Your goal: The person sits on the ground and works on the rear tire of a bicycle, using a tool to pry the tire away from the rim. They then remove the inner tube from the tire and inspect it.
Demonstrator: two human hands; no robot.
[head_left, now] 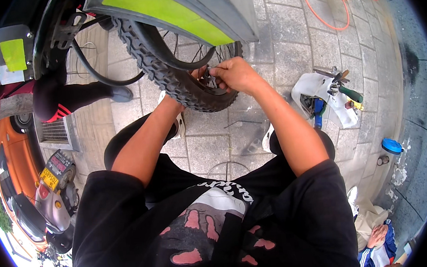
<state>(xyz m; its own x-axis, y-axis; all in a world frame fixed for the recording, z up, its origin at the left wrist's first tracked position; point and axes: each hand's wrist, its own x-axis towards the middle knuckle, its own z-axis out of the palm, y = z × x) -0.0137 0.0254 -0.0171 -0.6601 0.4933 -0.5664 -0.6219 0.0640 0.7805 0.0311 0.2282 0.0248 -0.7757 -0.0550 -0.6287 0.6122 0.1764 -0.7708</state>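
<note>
A knobby black wheel tyre (161,70) stands in front of me beneath a grey and yellow-green panel (179,10). At the wheel's hub, my right hand (236,75) has its fingers closed around a small grey metal part (212,81), whose exact kind is unclear. My left forearm passes behind the tyre, which hides most of that hand. Bent fingers of my left hand (199,73) show through the wheel beside the same part; whatever they grip is hidden. A thick black tube (167,57) curves over the wheel, just above my hands.
To the right, a white container (304,90) holds several hand tools on the paving. An orange hose (347,17) coils at the far right. A blue lid (391,146) lies near the wall. Another person's leg (77,93) is at left; someone sits at lower right (377,236).
</note>
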